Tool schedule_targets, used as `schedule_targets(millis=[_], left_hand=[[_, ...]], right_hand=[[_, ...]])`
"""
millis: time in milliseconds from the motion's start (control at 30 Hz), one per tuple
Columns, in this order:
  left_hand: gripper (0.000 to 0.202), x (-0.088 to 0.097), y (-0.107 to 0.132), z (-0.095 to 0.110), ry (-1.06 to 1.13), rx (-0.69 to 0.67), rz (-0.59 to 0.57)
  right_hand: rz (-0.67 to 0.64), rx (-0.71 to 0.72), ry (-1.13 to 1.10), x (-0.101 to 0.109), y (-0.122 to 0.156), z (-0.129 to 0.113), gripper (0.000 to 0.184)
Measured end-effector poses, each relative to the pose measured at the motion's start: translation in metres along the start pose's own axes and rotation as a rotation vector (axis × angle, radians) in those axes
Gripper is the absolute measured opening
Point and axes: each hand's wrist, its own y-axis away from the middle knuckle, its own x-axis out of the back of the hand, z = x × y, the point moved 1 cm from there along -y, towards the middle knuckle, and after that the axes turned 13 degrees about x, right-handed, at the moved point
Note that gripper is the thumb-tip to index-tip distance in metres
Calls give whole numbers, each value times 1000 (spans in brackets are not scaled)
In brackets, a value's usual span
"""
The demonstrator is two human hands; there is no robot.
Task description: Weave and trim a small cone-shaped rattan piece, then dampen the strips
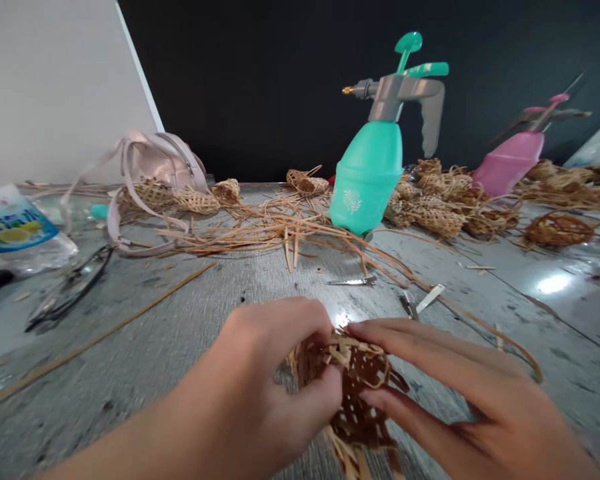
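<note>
Brown woven strips of a loose-ended basket (357, 400) sit between my hands over the grey tabletop (145, 333). My left hand (275, 367) curls, its fingers pinching the weave, while my right hand (460, 387) presses its closed-up fingers across the top, short of a flat metal clip (353, 281).

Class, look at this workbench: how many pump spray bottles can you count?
2: a teal pump spray bottle at the back, centre, and a pink pump spray bottle to its right. Others may be hidden.
</note>
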Motion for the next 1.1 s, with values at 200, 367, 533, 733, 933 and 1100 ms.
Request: schedule_targets(millis=[200,367,533,733,933,1100], left_hand=[[9,-1,-3,6,32,79,81],[21,1,-4,7,156,235,-131],[28,3,-7,-1,328,379,-295],[9,0,-8,5,344,342,-99],[13,4,-4,13,216,275,-45],[16,4,-4,15,277,190,-69]], right_hand=[[131,-121,97,-3,12,-3,25],[109,-267,8,5,5,0,14],[130,-427,-146,8,-6,6,6],[105,-374,-133,5,-1,5,9],[178,-169,-69,1,8,-4,17],[257,-127,76,-3,11,-10,24]])
